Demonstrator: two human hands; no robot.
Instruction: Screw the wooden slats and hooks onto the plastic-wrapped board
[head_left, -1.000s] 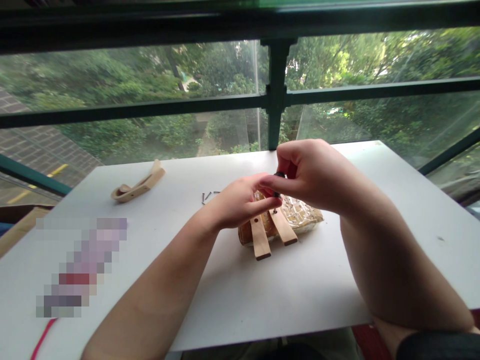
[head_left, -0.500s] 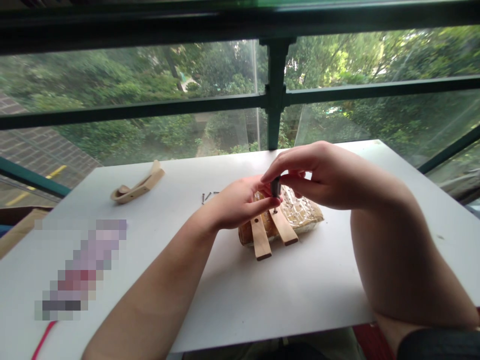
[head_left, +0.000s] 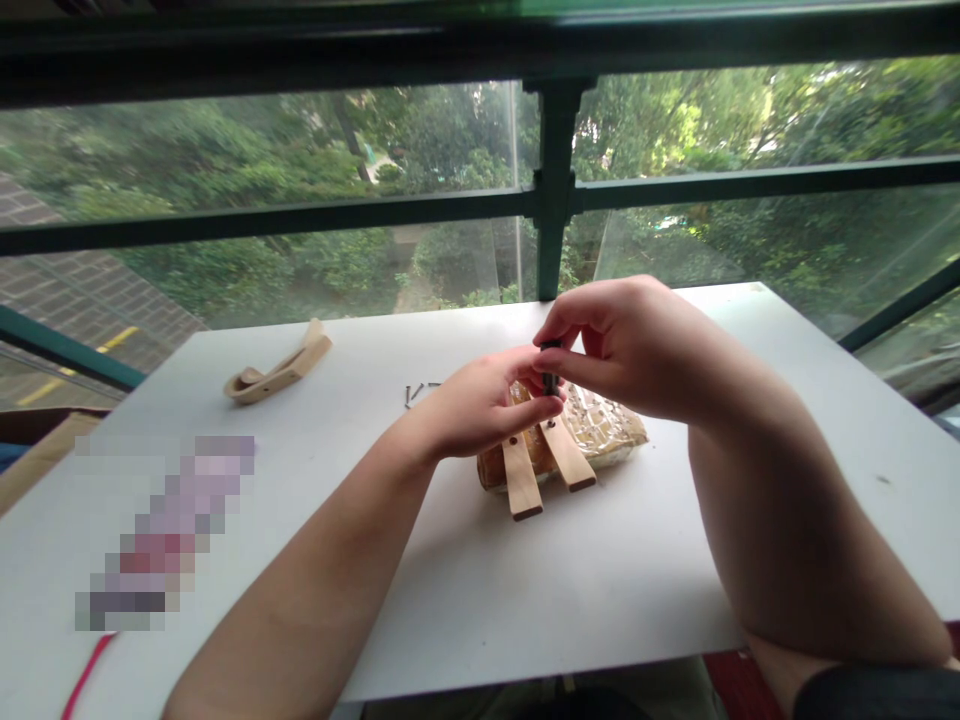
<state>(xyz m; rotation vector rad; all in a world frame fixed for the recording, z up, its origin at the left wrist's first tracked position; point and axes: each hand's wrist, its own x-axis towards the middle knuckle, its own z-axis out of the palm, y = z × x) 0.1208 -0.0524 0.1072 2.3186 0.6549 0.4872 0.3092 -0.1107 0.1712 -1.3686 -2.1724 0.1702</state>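
I worked by soft daylight that came through the wide clear glass panes (head_left: 690,130) behind the smooth white tabletop (head_left: 525,590), bright enough there but leaving the dark green metal window frame (head_left: 553,200) nearly black along the top and the lower part of the bare right forearm (head_left: 780,530) in deep shade. White glare broke up over the brown block wrapped in shiny clear plastic (head_left: 609,425), and a soft grey shadow spread on the tabletop at its near side. My feed stretched things toward the edges, blurred the green foliage (head_left: 285,170) outside, and carried a coarse lilac-and-red pixel mosaic (head_left: 180,510).
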